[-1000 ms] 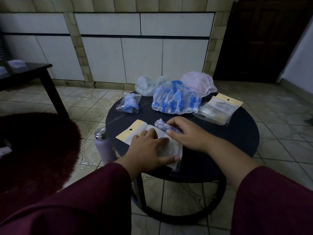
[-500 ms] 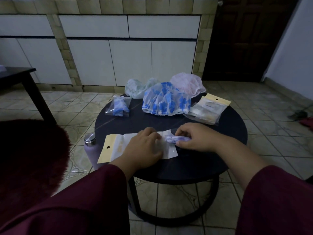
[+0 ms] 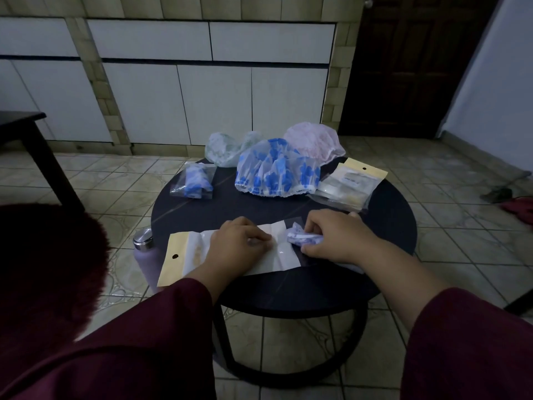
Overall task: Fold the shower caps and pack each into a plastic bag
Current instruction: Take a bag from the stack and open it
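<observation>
The right hand (image 3: 336, 236) holds a folded shower cap (image 3: 302, 239), a small blue-and-white bundle, with its fingers curled around it. The left hand (image 3: 240, 243) presses on the plastic bag (image 3: 230, 255), and its fingertips are bent at the part of the bag near the opening; I cannot tell if they pinch the film or only push it down. The bag lies flat on the near side of the round dark counter (image 3: 288, 287). Its long axis runs from left to right: the yellow header card with a hole is at the left end, and the open mouth is at the right end. The cap is just at this mouth, touching the clear edge, so it lies on the same line as the bag. I judge that the next move is a push to the left, along this axis, and the right hand is the nearer one for it. The mouth looks flat, so the cap may catch on it.

Farther on the counter are a packed bag (image 3: 194, 181), a blue-patterned cap (image 3: 277, 174), a pink cap (image 3: 315, 140), a pale green cap (image 3: 227, 148) and a stack of empty bags (image 3: 350, 183).
</observation>
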